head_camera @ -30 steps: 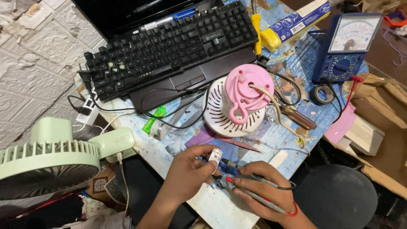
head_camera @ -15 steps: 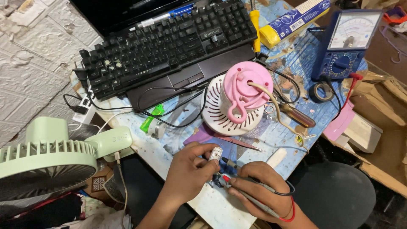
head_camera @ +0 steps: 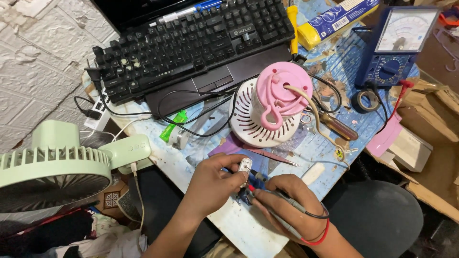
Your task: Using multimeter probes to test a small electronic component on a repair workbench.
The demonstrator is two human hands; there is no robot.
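My left hand (head_camera: 213,184) pinches a small white cylindrical part (head_camera: 245,166) with blue wires at the near edge of the blue worktable (head_camera: 201,157). My right hand (head_camera: 287,198) holds two thin probes (head_camera: 279,196), one red-tipped and one black, their tips pressed against that part. The probes' red and black leads run back over my wrist. Just beyond my hands lies a pink and white round fan housing (head_camera: 272,107) with a beige cable coming out of it.
A black keyboard (head_camera: 191,43) rests on a laptop at the back. A blue analog multimeter (head_camera: 399,45) stands at the right, with a tape roll (head_camera: 366,100), a screwdriver (head_camera: 337,126) and tweezers (head_camera: 272,155) nearby. A green desk fan (head_camera: 57,162) is at the left, a black stool (head_camera: 377,215) below right.
The view has shifted slightly. My hands stay together on the small part, the probe tips shifting only a little.
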